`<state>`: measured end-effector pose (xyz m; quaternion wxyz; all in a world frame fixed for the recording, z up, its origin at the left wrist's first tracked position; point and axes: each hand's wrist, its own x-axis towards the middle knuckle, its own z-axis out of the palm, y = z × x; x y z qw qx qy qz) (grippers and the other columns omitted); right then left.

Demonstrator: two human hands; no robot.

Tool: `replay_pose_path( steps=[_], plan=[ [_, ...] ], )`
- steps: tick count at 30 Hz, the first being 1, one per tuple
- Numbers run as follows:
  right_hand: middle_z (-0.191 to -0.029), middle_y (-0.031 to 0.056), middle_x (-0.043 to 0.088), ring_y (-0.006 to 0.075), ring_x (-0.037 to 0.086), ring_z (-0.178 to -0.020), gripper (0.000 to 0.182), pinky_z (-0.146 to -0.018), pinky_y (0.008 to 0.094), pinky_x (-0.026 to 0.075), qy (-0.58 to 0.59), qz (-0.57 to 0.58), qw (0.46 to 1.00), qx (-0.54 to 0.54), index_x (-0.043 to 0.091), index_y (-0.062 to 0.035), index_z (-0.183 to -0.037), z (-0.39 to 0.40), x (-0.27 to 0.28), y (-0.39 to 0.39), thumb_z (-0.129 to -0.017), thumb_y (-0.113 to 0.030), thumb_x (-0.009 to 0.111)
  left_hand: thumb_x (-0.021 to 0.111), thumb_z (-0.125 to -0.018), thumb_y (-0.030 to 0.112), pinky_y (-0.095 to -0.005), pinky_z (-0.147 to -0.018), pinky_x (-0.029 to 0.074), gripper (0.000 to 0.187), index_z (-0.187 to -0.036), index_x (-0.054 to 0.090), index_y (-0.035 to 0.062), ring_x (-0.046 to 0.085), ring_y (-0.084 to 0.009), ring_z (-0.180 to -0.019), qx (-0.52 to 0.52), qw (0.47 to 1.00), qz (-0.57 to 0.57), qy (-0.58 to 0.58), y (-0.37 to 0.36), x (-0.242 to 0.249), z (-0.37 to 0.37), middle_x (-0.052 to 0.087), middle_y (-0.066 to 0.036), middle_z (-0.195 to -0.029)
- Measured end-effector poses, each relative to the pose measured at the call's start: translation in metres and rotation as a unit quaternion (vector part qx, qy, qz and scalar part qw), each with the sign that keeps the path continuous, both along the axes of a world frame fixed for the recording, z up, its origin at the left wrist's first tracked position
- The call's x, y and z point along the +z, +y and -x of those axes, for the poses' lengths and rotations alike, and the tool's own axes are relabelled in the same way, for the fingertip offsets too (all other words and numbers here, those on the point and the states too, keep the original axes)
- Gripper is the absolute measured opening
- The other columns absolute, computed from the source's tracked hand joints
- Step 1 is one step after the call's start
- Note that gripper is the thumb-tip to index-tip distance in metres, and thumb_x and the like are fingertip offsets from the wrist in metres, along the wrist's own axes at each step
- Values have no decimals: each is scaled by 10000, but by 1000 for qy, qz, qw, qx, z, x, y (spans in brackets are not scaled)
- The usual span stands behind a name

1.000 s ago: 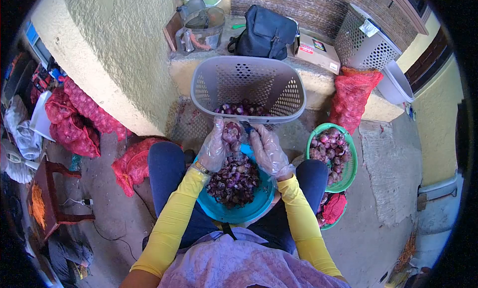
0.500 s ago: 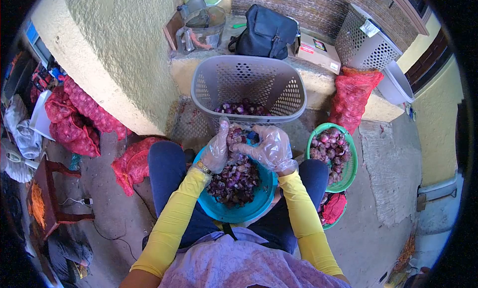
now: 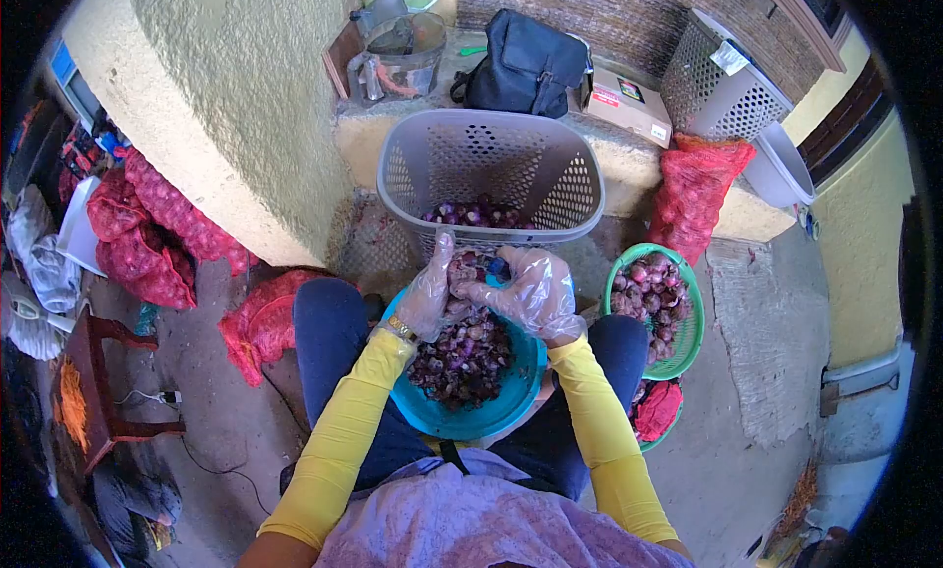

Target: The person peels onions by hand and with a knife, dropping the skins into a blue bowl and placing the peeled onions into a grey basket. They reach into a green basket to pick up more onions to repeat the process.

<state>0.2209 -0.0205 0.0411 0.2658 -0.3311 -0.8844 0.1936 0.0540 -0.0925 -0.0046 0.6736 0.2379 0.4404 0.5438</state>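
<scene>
Both my hands wear clear plastic gloves and meet above a blue basin (image 3: 535,376) between my knees. My left hand (image 3: 427,298) is closed around a red onion (image 3: 466,269), thumb pointing up. My right hand (image 3: 535,293) is curled against the onion's right side, its fingers touching it. A small dark blue object (image 3: 499,269) shows at the right hand's fingers; its kind is hard to make out, and any blade is hidden. In the basin lies a heap of purple onions and loose skins (image 3: 462,362).
A grey perforated basket (image 3: 393,190) with some peeled onions (image 3: 476,213) stands just ahead. At right are a green basket (image 3: 699,322) of onions and a red mesh sack (image 3: 693,195). More red sacks (image 3: 147,254) and a small wooden stool (image 3: 108,391) are at left.
Almost nothing differs. Both hands stay over the basin at the onion, with only slight finger movement.
</scene>
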Motion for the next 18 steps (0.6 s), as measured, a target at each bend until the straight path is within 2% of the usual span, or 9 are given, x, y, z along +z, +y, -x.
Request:
replay_pose_path(
  steps=[4,7,9,10,12,13,15,18],
  plan=[
    [-797,179,738,371,725,-734,600,-694,442,571,-5,-3,1000,2,767,-35,-967,0,-3,1,-717,-567,887,233,-1034,776,-230,-481,293,829,-1327,662,130,442,-59,-573,-6,1000,-14,-2,2,-13,3,691,34,-880],
    [-788,177,734,374,722,-722,603,-684,445,570,7,-8,1000,1,762,-31,-946,1,-2,0,-711,-572,889,249,-1034,774,-228,-498,306,827,-1347,654,124,458,-60,-603,-7,1000,-14,-11,0,5,-4,706,25,-940],
    [-784,177,732,375,721,-718,603,-678,446,569,10,-16,1000,-1,758,-31,-926,1,-2,0,-708,-578,888,269,-1039,763,-220,-529,379,811,-1350,652,119,514,-66,-634,54,997,46,-34,1,19,-12,707,14,-942],
    [-779,178,730,375,720,-713,603,-672,446,569,13,-24,1000,-2,754,-30,-905,1,-2,0,-705,-583,888,269,-1039,763,-220,-529,379,811,-1350,652,119,514,-66,-634,53,997,47,-34,2,11,-8,707,14,-942],
    [-772,177,727,374,720,-711,602,-668,446,568,13,-36,999,-4,750,-33,-888,1,-5,1,-705,-590,886,281,-1047,746,-237,-623,501,800,-1373,639,110,612,-84,-729,-23,1000,-7,-3,2,-2,4,724,-7,-992],
    [-765,177,725,374,720,-708,602,-664,447,567,12,-47,999,-6,747,-35,-871,1,-8,1,-706,-597,883,281,-1047,746,-237,-623,501,800,-1373,639,110,612,-84,-729,-24,1000,-7,-3,2,-10,4,724,-7,-992],
    [-759,176,723,374,720,-707,604,-660,447,567,10,-42,999,-9,743,-37,-857,1,-9,1,-707,-606,879,300,-1053,730,-261,-724,566,789,-1359,643,88,665,-98,-820,-7,1000,-13,-17,2,-5,0,726,-16,-999],
    [-748,176,719,377,718,-703,612,-655,448,567,4,-38,999,-15,748,-43,-857,0,-15,3,-717,-628,864,347,-1070,683,-277,-741,580,734,-1352,647,76,679,-103,-851,25,999,-13,-21,4,-4,-4,730,-19,-1014]
  ],
)
